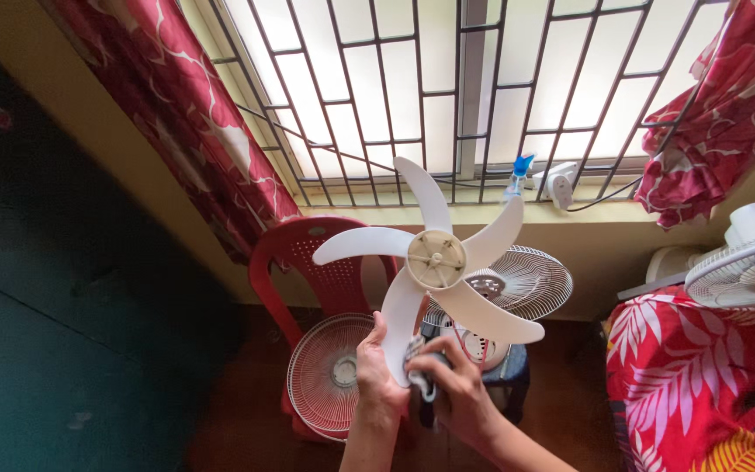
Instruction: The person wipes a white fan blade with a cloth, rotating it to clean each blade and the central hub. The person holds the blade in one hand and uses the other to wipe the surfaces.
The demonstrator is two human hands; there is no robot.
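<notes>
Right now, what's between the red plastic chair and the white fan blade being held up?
In the head view, only the left hand gripping the white fan blade crosses in front of the red plastic chair; a round wire grille leans lower down.

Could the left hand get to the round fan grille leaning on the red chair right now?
Probably not at once: the left hand grips a blade of the white fan blade. The fan grille sits just beneath it, nothing between.

Open air left of the fan blade (437,259). Red chair (308,262) and grille (332,374) block below; fan guard (517,281) crowds right; window bars (447,87) behind.
</notes>
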